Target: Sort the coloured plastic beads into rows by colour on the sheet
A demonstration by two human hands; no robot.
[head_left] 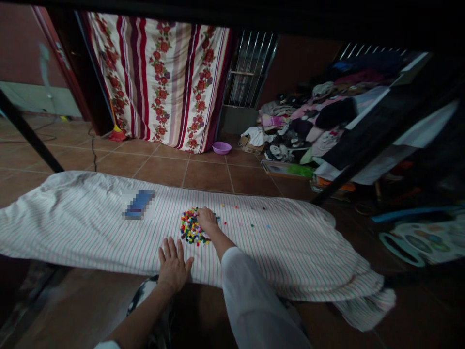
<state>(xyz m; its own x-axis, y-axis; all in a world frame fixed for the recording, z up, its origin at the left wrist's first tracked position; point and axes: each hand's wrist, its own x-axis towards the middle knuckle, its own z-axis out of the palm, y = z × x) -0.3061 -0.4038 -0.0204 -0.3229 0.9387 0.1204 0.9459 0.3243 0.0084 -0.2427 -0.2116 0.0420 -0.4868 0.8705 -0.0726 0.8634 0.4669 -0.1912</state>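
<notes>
A pile of small multicoloured cube-like pieces [189, 227] lies on the striped cloth [109, 242] in front of me. My right hand [207, 218] reaches onto the pile's right side. Its fingers are bent and drawn together; what they pinch, if anything, is hidden. My left hand [174, 266] rests palm down on the cloth near its front edge, fingers spread and holding nothing. Right of the pile, several single pieces sit apart in two loose rows, among them a red piece [225, 223], a black piece [264, 208] and a blue piece [268, 226].
A blurred-out blue rectangular object [140, 203] lies left of the pile. Beyond the cloth are a tiled floor [207, 177], a floral curtain [163, 82], a purple basin [222, 148] and a red broom [117, 134]. Clothes [301, 116] are heaped at right. Dark bars frame both sides.
</notes>
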